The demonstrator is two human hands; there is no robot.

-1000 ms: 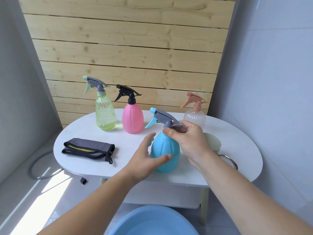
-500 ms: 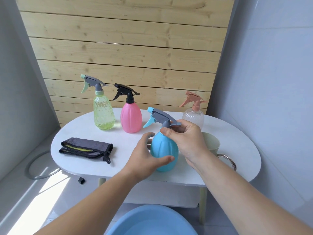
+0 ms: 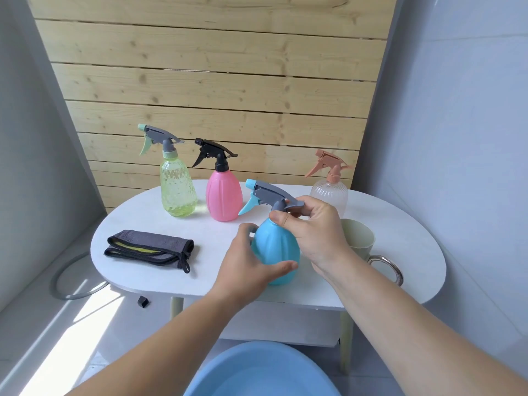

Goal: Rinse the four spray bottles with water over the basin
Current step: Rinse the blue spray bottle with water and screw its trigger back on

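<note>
Blue basin is cut off by the bottom edge. Pale cup and ribbed clear bottle sit partly hidden behind the right grip, and the embossed marking on the dimpled green bottle is too blurred to read. Fluted blue spray bottle stands upright near the front edge of the white oval worktop: left grip wraps its belly, right grip pinches the grey sprayer collar. Fluted pink bottle stands beside the green one, with a folded grey cloth to the left.
</note>
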